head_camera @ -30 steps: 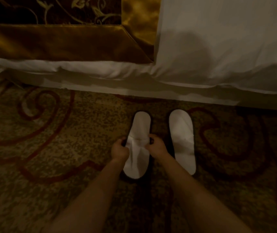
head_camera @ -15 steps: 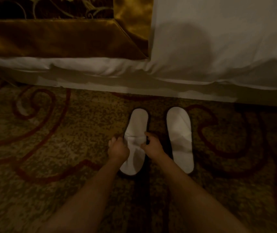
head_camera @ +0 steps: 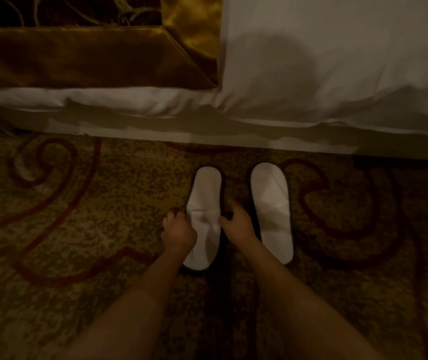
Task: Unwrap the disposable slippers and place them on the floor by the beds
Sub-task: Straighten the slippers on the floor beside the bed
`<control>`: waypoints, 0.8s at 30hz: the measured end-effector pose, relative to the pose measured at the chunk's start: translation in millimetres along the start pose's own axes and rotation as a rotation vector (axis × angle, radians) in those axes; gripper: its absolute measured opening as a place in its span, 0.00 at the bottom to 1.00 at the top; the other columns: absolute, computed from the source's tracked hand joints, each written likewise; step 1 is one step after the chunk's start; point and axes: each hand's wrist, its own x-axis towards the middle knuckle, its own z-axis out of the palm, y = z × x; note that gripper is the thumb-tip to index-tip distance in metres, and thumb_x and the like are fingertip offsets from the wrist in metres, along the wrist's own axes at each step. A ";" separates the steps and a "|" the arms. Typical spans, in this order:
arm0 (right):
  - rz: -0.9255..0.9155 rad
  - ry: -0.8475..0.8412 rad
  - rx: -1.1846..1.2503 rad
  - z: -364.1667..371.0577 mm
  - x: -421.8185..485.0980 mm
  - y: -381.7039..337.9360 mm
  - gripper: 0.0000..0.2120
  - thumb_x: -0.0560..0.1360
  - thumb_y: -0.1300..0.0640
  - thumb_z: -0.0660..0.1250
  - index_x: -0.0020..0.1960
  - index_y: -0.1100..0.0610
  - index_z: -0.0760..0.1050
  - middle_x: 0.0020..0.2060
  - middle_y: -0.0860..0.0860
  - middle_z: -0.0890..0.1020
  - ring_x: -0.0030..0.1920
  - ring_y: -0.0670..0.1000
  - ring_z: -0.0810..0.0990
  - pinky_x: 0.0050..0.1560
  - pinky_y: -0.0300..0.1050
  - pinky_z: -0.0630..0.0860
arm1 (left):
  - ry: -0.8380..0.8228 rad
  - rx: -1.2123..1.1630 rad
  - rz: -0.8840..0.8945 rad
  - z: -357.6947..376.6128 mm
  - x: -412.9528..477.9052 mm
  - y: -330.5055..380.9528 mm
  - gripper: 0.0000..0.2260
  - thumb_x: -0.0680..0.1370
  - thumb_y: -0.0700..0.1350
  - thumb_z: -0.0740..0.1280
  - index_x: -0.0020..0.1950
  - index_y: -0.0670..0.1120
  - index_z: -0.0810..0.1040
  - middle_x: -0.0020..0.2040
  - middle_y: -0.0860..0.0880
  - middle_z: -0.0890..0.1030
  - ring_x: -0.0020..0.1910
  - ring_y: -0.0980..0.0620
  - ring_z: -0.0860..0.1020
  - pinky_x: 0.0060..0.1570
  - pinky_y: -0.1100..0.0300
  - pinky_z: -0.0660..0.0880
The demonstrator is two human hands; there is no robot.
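**Position.** Both slippers lie unwrapped on the carpet (head_camera: 103,203), just beside the bed (head_camera: 337,74), toes toward it. No wrapper is in view. I hold the left-hand slipper (head_camera: 203,193) at mid-length: my left grip (head_camera: 179,231) pinches its outer edge and my right grip (head_camera: 237,224) pinches its inner edge, fingers curled onto the rim. The right-hand slipper (head_camera: 272,203) lies free, near its partner but not touching.

**Risks.**
- The held slipper sits slightly angled to its partner, so an uneven release would likely leave the pair skewed.
- Its upper looks thin and creased, and pulling hard at both edges could crumple or tear it.
- My right wrist lies close to the free slipper and could nudge it out of line on withdrawal.

**Markings.** I can read no brand, label or writing on the slippers, bedding or carpet. The light is dim, so faint print cannot be ruled out.
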 end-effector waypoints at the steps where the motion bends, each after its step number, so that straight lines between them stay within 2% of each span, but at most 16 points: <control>1: 0.004 0.146 -0.122 -5.1 0.4 0.5 0.24 0.75 0.58 0.63 0.69 0.60 0.63 0.64 0.57 0.73 0.64 0.58 0.72 0.61 0.46 0.71 | 0.014 -0.011 -0.003 -0.6 -0.5 -0.3 0.19 0.78 0.40 0.58 0.69 0.41 0.66 0.69 0.40 0.66 0.68 0.41 0.63 0.64 0.49 0.65; 3: 0.077 0.366 -0.416 -21.8 1.7 5.9 0.29 0.75 0.54 0.64 0.72 0.61 0.58 0.69 0.60 0.68 0.67 0.59 0.68 0.67 0.51 0.67 | 0.060 -0.048 -0.011 -3.1 -0.7 0.8 0.16 0.79 0.42 0.57 0.66 0.40 0.69 0.67 0.40 0.68 0.68 0.42 0.64 0.65 0.50 0.65; 5: 0.206 0.365 -0.633 -41.2 0.5 18.1 0.39 0.74 0.46 0.65 0.75 0.61 0.49 0.73 0.61 0.58 0.71 0.61 0.61 0.71 0.55 0.60 | 0.100 -0.079 -0.013 -8.5 -0.1 6.2 0.16 0.79 0.43 0.57 0.65 0.40 0.70 0.66 0.39 0.69 0.68 0.42 0.64 0.65 0.49 0.64; 7: 0.323 0.250 -0.657 -54.8 -3.5 30.2 0.47 0.71 0.41 0.66 0.75 0.60 0.43 0.74 0.62 0.53 0.71 0.63 0.58 0.71 0.56 0.58 | 0.114 -0.112 0.020 -15.4 2.2 14.7 0.16 0.79 0.42 0.58 0.66 0.40 0.70 0.66 0.39 0.70 0.68 0.41 0.65 0.66 0.48 0.65; 9: 0.350 0.161 -0.610 -60.3 -6.0 38.0 0.49 0.69 0.41 0.69 0.75 0.59 0.41 0.74 0.62 0.53 0.71 0.64 0.57 0.70 0.56 0.58 | 0.115 -0.146 0.076 -22.5 5.1 24.0 0.17 0.78 0.41 0.58 0.66 0.39 0.70 0.65 0.38 0.71 0.67 0.41 0.66 0.66 0.48 0.67; 12: 0.330 0.163 -0.545 -68.5 -3.0 36.7 0.50 0.68 0.45 0.71 0.75 0.56 0.41 0.73 0.63 0.54 0.69 0.65 0.56 0.69 0.54 0.58 | 0.097 -0.233 0.139 -31.1 8.4 39.1 0.17 0.78 0.39 0.58 0.66 0.38 0.71 0.62 0.37 0.75 0.63 0.40 0.72 0.62 0.49 0.72; 14: 0.284 0.154 -0.495 -74.9 0.7 30.1 0.51 0.67 0.47 0.72 0.75 0.56 0.40 0.73 0.63 0.54 0.70 0.65 0.54 0.71 0.52 0.53 | 0.066 -0.304 0.152 -35.5 9.4 48.5 0.16 0.79 0.40 0.59 0.64 0.37 0.73 0.60 0.36 0.77 0.60 0.38 0.75 0.59 0.49 0.74; 16: 0.160 0.103 -0.443 -78.1 3.6 22.1 0.52 0.66 0.50 0.72 0.75 0.53 0.39 0.73 0.61 0.54 0.71 0.64 0.52 0.72 0.53 0.51 | -0.011 -0.461 0.094 -41.1 12.0 55.1 0.17 0.79 0.43 0.60 0.66 0.38 0.72 0.62 0.37 0.77 0.61 0.38 0.75 0.61 0.49 0.73; 18: -0.005 -0.020 -0.422 -79.4 5.5 13.2 0.53 0.64 0.52 0.72 0.75 0.48 0.38 0.75 0.56 0.52 0.73 0.62 0.49 0.72 0.54 0.52 | -0.099 -0.718 -0.011 -47.7 18.2 57.2 0.20 0.78 0.47 0.63 0.68 0.41 0.71 0.65 0.40 0.75 0.62 0.41 0.74 0.64 0.49 0.72; 20: -0.129 -0.185 -0.492 -80.7 5.3 5.1 0.55 0.63 0.53 0.73 0.74 0.44 0.36 0.75 0.50 0.50 0.74 0.59 0.47 0.73 0.53 0.52 | -0.085 -0.908 -0.055 -57.3 25.0 54.9 0.20 0.77 0.49 0.65 0.67 0.43 0.72 0.64 0.42 0.76 0.59 0.44 0.75 0.62 0.51 0.74; 22: -0.233 -0.289 -0.585 -81.7 4.6 -0.2 0.55 0.63 0.54 0.74 0.74 0.44 0.36 0.75 0.49 0.50 0.74 0.56 0.48 0.72 0.52 0.53 | -0.030 -0.932 -0.090 -66.2 33.4 47.1 0.22 0.75 0.49 0.67 0.67 0.42 0.72 0.64 0.41 0.76 0.59 0.44 0.76 0.60 0.53 0.74; 24: -0.287 -0.323 -0.631 -83.3 5.5 -3.5 0.55 0.63 0.55 0.73 0.74 0.45 0.37 0.75 0.49 0.51 0.73 0.55 0.50 0.72 0.51 0.54 | -0.028 -0.875 -0.133 -71.2 38.8 37.4 0.23 0.73 0.46 0.71 0.66 0.40 0.73 0.63 0.41 0.76 0.55 0.45 0.77 0.58 0.53 0.75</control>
